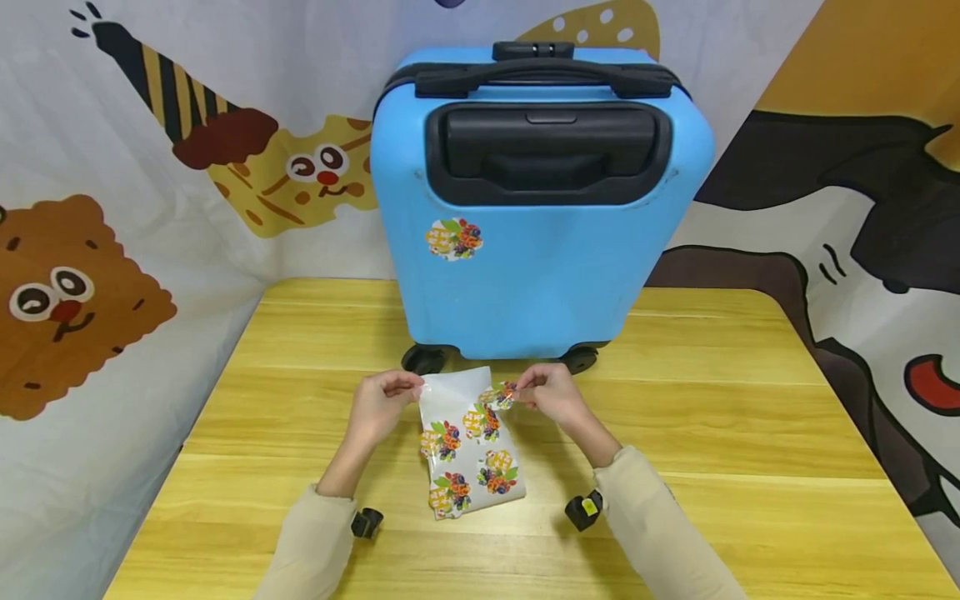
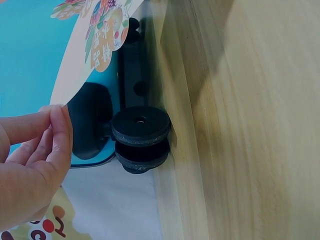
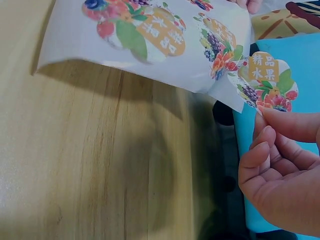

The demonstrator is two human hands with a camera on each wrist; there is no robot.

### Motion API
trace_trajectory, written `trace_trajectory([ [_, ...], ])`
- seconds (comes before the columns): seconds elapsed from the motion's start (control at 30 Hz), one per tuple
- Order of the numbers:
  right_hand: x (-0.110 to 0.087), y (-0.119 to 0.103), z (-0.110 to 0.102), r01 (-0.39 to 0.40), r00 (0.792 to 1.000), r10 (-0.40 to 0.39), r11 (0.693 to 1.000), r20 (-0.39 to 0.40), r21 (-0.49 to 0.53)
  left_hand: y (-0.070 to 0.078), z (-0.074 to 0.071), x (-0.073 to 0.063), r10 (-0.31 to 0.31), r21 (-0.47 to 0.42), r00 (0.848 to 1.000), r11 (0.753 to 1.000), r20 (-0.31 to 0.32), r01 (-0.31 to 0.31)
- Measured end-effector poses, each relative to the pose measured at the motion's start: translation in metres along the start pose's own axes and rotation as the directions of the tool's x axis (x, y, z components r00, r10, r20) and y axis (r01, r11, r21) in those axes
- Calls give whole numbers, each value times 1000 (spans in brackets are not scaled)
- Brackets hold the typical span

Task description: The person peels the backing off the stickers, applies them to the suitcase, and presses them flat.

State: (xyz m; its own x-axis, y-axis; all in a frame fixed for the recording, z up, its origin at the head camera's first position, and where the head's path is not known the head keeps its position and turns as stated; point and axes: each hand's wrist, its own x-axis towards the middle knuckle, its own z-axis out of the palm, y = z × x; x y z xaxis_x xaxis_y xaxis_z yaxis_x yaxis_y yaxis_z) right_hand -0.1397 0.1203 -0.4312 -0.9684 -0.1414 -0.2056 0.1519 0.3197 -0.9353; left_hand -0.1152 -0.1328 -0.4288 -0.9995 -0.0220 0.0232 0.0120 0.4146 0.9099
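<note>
My left hand (image 1: 380, 406) pinches the upper left corner of a white sticker sheet (image 1: 455, 387) between thumb and fingertips. At the sheet's upper right, my right hand (image 1: 553, 396) pinches the edge of a fruit sticker (image 3: 272, 85). In the right wrist view this sticker stands mostly off the backing, its far edge overlapping the sheet's edge; whether it still clings there I cannot tell. Several more fruit stickers (image 1: 498, 472) are on the sheet. Behind it stands a blue suitcase (image 1: 540, 275) with one fruit sticker (image 1: 453, 239) on its front, left of centre.
The suitcase stands upright on a wooden table (image 1: 300, 467), its black wheels (image 1: 424, 359) just beyond the sheet. A black trolley handle (image 1: 550, 154) is recessed in its front. Behind hangs a cartoon-printed cloth (image 1: 315, 75).
</note>
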Motion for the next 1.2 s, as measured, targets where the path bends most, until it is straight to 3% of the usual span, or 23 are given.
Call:
trace_trajectory([
  [0.5, 1, 5, -1, -38, 999, 38, 999, -2, 21, -2, 2, 0, 14, -4, 1000, 1000, 6, -14],
  [1.2, 2, 8, -2, -99, 995, 99, 992, 2, 77, -3, 3, 0, -24, -22, 1000, 999, 15, 24],
])
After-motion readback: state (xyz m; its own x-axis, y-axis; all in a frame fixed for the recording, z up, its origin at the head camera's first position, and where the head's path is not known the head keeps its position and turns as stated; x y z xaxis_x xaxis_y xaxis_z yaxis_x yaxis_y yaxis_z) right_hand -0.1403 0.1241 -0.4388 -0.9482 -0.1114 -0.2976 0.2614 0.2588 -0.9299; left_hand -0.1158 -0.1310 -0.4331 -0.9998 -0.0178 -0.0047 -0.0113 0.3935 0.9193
